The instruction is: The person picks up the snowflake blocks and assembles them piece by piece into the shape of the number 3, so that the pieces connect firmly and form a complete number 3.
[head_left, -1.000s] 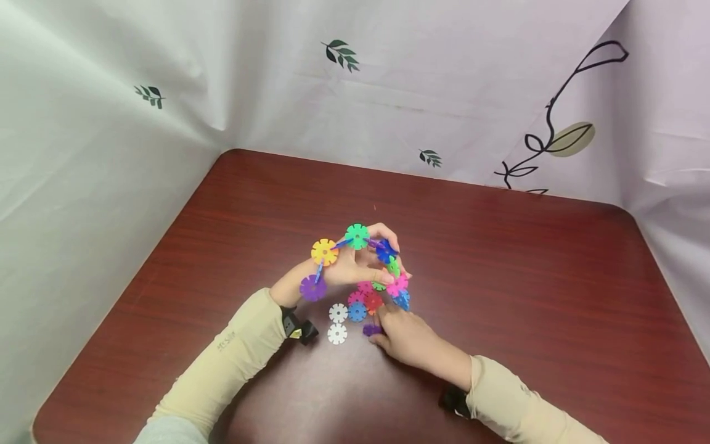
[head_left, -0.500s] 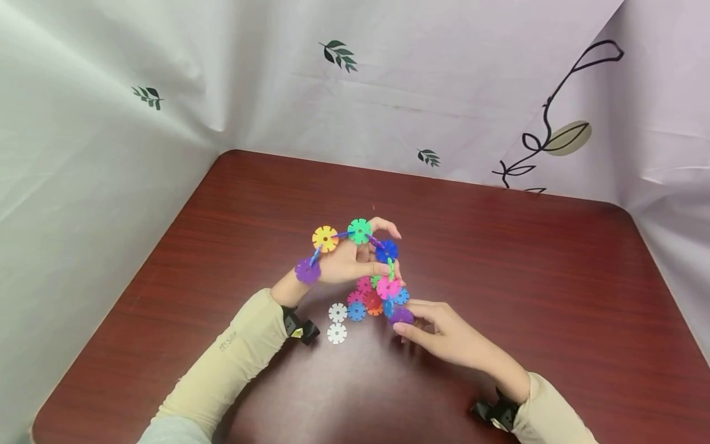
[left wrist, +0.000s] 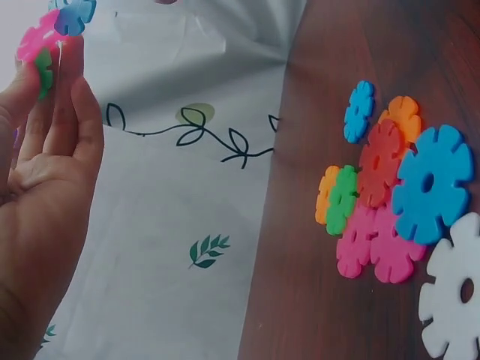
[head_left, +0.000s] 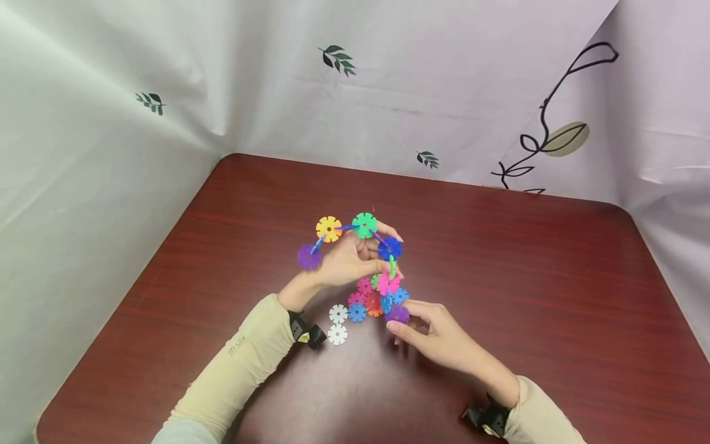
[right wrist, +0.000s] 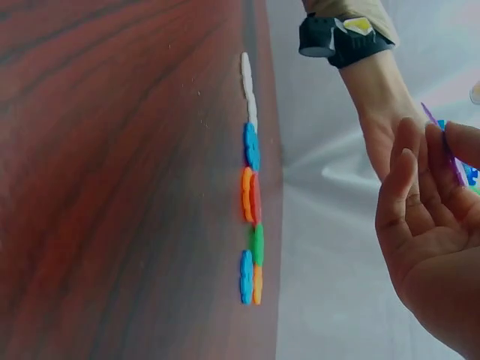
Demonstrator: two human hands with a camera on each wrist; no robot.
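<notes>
A curved chain of slotted plastic snowflake discs hangs in the air, with a yellow disc (head_left: pixel 329 229), an emerald disc (head_left: pixel 364 226) and a dark blue disc (head_left: pixel 390 248) along its top. My left hand (head_left: pixel 344 264) pinches it between thumb and fingers at a light green disc (head_left: pixel 392 266). Below that come a pink disc (head_left: pixel 387 284) and a light blue disc (head_left: pixel 386 303). My right hand (head_left: pixel 444 336) pinches a purple disc (head_left: pixel 397 314) right at the light blue one. Another purple disc (head_left: pixel 309 257) forms the chain's far left end, above the left wrist.
Loose discs lie flat on the brown table (head_left: pixel 527 277) beneath the hands: two white discs (head_left: pixel 337 334), a blue disc (head_left: pixel 357 312), and several red, orange, pink and green ones, some overlapping. White cloth (head_left: pixel 377 92) with leaf prints hangs behind and beside the table.
My right hand has lifted the purple disc from near the table to the chain's lower end. The chain's left end has risen, and my left hand keeps its pinch.
</notes>
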